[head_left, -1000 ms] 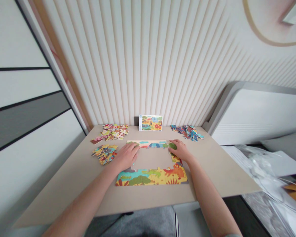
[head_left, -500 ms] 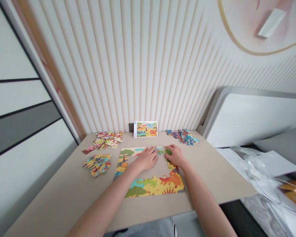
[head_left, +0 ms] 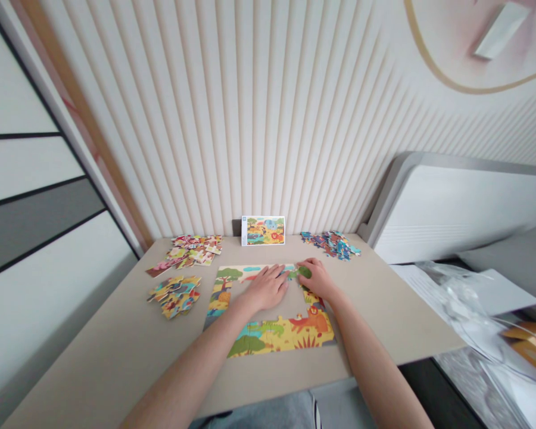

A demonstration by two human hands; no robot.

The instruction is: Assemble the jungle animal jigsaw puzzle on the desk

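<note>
A jigsaw puzzle frame (head_left: 272, 338) of joined edge pieces lies on the table, its middle bare. My left hand (head_left: 268, 288) lies flat with fingers spread over the puzzle's top edge. My right hand (head_left: 316, 279) is at the top right corner, fingers curled round a green piece (head_left: 304, 272), which touches or nearly touches the edge pieces beside it. A picture card (head_left: 263, 231) showing animals stands upright behind the puzzle.
Loose pieces in yellow and blue (head_left: 175, 296) lie left of the puzzle, with a pink and red pile (head_left: 197, 250) behind them. A dark blue pile (head_left: 333, 244) is at the back right. The table (head_left: 384, 316) meets a ribbed wall (head_left: 268, 119); a bed headboard (head_left: 464, 208) stands right.
The camera view has shifted slightly. Both hands stay in nearly the same places on the puzzle, with the right hand's fingers moved only a little around the green piece.
</note>
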